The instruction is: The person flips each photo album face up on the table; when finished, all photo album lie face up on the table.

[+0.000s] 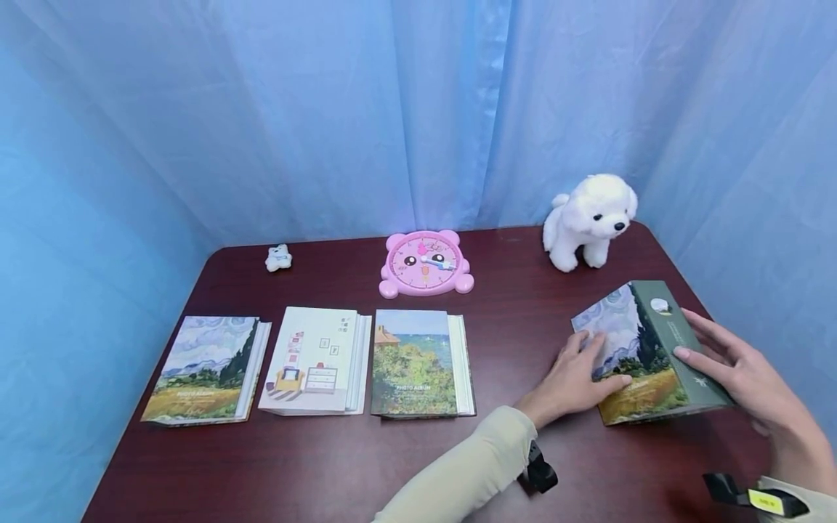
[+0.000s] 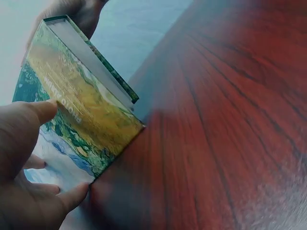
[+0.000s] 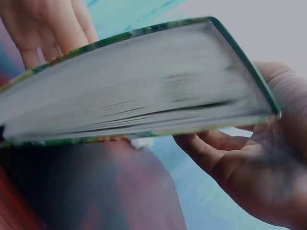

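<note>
A thick photo album (image 1: 637,356) with a painted landscape cover and a green spine (image 1: 686,341) is tilted at the right of the table, its spine side raised. My left hand (image 1: 578,381) rests on its front cover, thumb and fingers spread over the painting. My right hand (image 1: 745,370) grips the spine side, thumb against the spine. Fingers of the right hand (image 3: 240,163) show below the lower cover in the right wrist view. Page edges (image 3: 134,91) face that camera. In the left wrist view, the left thumb (image 2: 45,111) lies near the cover's lettering.
Three more albums stand in a row leftward: a landscape one (image 1: 203,367), a white one (image 1: 314,359) and a seaside garden one (image 1: 415,363). Behind them sit a small bear figure (image 1: 278,258), a pink clock (image 1: 425,263) and a white plush dog (image 1: 588,221). Blue curtains surround the table.
</note>
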{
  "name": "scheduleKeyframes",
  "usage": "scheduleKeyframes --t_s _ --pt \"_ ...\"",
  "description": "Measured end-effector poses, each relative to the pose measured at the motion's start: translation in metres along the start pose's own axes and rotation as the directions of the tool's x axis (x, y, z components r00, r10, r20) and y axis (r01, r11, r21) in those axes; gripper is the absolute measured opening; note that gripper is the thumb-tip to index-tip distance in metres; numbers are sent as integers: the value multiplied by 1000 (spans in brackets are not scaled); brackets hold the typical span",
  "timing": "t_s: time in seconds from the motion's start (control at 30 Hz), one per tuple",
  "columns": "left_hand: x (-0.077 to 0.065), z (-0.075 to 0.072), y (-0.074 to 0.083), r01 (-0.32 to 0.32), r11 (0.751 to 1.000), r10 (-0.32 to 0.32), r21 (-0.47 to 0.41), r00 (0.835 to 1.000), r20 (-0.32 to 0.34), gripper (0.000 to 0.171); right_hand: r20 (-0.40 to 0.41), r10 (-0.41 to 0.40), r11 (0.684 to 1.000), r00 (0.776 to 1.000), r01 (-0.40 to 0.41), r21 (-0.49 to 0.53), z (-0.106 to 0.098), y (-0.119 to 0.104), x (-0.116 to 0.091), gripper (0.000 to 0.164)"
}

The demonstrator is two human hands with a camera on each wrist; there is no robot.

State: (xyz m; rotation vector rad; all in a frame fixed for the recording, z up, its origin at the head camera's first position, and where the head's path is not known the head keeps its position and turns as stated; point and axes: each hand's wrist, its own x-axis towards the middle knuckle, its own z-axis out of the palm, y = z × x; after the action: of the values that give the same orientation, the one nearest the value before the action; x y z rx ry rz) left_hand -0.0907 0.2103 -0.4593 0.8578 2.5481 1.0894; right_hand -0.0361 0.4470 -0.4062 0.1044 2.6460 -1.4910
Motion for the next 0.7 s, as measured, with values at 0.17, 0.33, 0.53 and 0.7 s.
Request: scheduleKeyframes --t_s 0.17,0.33,0.53,0.7 --pt "-3 -9 4 17 987 -17 -157 1000 1 73 33 -28 982 999 21 185 9 -21 1 60" --pt "-7 -22 12 30 962 -32 -270 999 -3 74 89 -68 977 994 48 207 15 -29 2 59" --pt "-12 -34 18 -7 933 0 -360 1000 -21 76 113 -99 976 989 74 205 20 -37 4 58" --pt "-14 -40 20 -4 929 -9 -369 999 -34 77 121 -123 976 985 98 196 22 -38 5 57"
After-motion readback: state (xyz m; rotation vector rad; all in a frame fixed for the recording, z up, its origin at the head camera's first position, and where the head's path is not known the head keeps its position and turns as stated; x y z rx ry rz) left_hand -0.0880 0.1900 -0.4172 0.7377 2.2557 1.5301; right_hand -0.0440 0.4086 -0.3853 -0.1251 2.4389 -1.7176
